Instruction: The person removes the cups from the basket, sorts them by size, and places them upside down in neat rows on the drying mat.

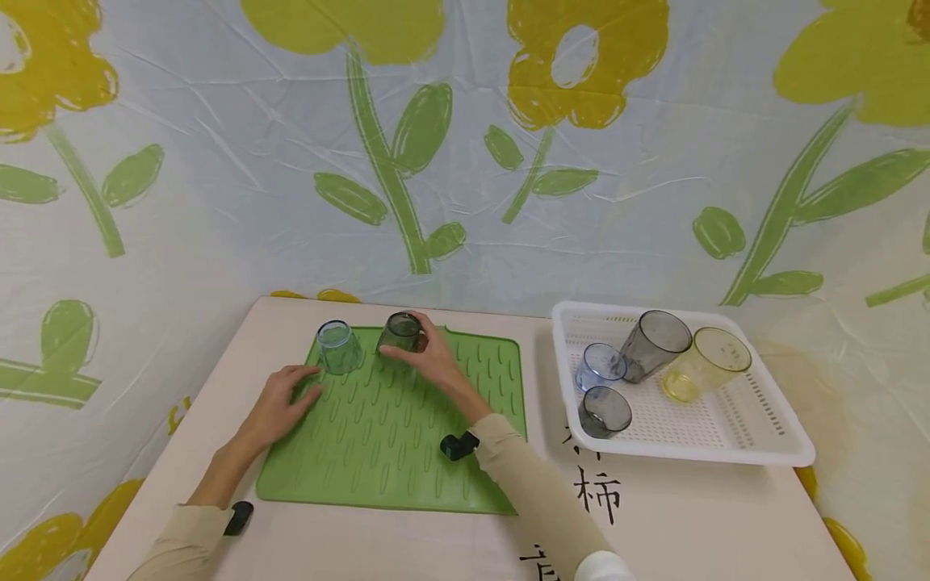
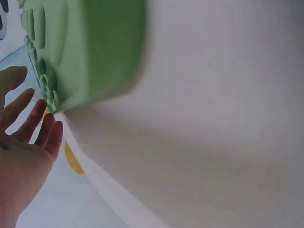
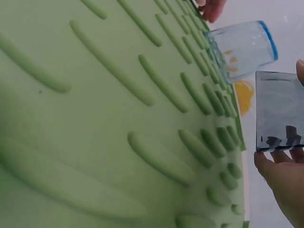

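Observation:
My right hand [image 1: 433, 355] grips a grey see-through glass [image 1: 397, 337] over the far part of the green ridged mat [image 1: 378, 452]. In the right wrist view this glass [image 3: 278, 111] stands off from the mat, between the thumb and fingers of the right hand [image 3: 287, 185]. A light blue glass [image 1: 340, 349] rests on the mat's far left corner, its narrower end up. Near that glass, my left hand [image 1: 279, 407] hovers by the mat's left edge with loosely bent fingers and nothing in them; the left wrist view shows the same hand [image 2: 26, 161].
At the right stands a white perforated basket [image 1: 690, 453]. Inside are a tall grey glass [image 1: 654, 347], a yellow glass [image 1: 708, 363], a small blue glass [image 1: 601, 367] and a short grey glass [image 1: 605, 411]. A flower-printed cloth [image 1: 465, 202] hangs behind the table [image 1: 407, 549].

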The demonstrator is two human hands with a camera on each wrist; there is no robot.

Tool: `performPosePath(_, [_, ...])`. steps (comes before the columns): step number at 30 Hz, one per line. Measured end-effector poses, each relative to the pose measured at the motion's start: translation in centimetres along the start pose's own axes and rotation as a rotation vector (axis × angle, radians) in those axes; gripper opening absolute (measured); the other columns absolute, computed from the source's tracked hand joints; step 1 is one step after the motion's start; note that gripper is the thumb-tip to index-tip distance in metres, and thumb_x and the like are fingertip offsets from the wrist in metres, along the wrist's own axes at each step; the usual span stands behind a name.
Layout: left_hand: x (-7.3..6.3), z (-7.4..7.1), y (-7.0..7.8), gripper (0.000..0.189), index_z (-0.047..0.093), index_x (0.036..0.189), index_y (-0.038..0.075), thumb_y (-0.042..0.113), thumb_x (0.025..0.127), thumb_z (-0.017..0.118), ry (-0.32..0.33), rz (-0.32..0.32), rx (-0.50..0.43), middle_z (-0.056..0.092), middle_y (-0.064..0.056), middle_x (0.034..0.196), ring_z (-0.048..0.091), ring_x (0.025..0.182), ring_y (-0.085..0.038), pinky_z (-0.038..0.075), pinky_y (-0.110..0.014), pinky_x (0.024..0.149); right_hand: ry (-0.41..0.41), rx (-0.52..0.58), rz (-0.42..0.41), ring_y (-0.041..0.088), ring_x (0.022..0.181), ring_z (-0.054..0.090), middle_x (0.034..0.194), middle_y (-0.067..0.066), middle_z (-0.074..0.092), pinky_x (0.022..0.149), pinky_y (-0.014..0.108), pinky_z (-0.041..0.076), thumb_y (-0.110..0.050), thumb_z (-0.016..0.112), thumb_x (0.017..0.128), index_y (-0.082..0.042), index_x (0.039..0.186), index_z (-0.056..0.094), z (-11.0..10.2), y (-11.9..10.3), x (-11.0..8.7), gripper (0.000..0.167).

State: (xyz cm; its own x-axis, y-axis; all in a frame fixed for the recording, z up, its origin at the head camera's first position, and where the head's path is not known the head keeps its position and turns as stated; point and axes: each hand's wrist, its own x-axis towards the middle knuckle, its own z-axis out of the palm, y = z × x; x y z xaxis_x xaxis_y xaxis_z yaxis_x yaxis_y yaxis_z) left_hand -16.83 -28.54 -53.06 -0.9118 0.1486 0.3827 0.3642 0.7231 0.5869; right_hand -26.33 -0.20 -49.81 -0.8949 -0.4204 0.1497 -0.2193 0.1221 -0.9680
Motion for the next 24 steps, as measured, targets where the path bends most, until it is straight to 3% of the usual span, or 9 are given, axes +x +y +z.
performPosePath(4, [-0.1, -0.2, -0.6, 0.036, 0.063, 0.125, -0.014, 0.0, 0.093, 0.072, -0.03, 0.003, 0.007, 0.06, -0.036, 0.122, 0.053, 0.116, -0.056, 0.042, -0.069, 0.097, -0.006, -0.022, 0.005, 0.019, 0.117, 0.06, 0.139, 0.007, 0.056, 0.095, 0.035, 0.052, -0.015, 0.078, 0.094, -0.018, 0.154, 0.043, 0.8, 0.6, 0.3, 0.071])
performPosePath(12, [-0.3, -0.8, -1.3, 0.045, 0.056, 0.135, -0.013, 0.005, 0.096, 0.071, -0.148, 0.005, 0.001, 0.052, -0.037, 0.134, 0.048, 0.125, -0.056, 0.039, -0.07, 0.102, -0.032, -0.02, 0.011, 0.025, 0.125, 0.058, 0.144, 0.012, 0.053, 0.101, 0.041, 0.051, -0.015, 0.077, 0.095, -0.014, 0.157, 0.038, 2.0, 1.5, 0.6, 0.073])
performPosePath(16, [-0.4, -0.9, -1.7, 0.046, 0.055, 0.137, -0.013, 0.005, 0.097, 0.07, -0.174, 0.031, 0.004, 0.051, -0.036, 0.136, 0.047, 0.128, -0.056, 0.039, -0.069, 0.103, -0.035, -0.041, 0.013, 0.025, 0.125, 0.058, 0.144, 0.011, 0.053, 0.1, 0.041, 0.052, -0.016, 0.076, 0.095, -0.017, 0.158, 0.038, 2.3, 1.7, 0.7, 0.073])
performPosePath(24, [-0.6, -0.9, -2.3, 0.047, 0.053, 0.139, -0.013, 0.008, 0.1, 0.068, -0.215, 0.018, -0.01, 0.047, -0.035, 0.139, 0.043, 0.13, -0.057, 0.038, -0.07, 0.103, -0.046, -0.138, -0.01, 0.023, 0.132, 0.053, 0.149, 0.007, 0.05, 0.106, 0.044, 0.048, -0.025, 0.08, 0.093, -0.019, 0.157, 0.039, 3.0, 2.2, 1.1, 0.076])
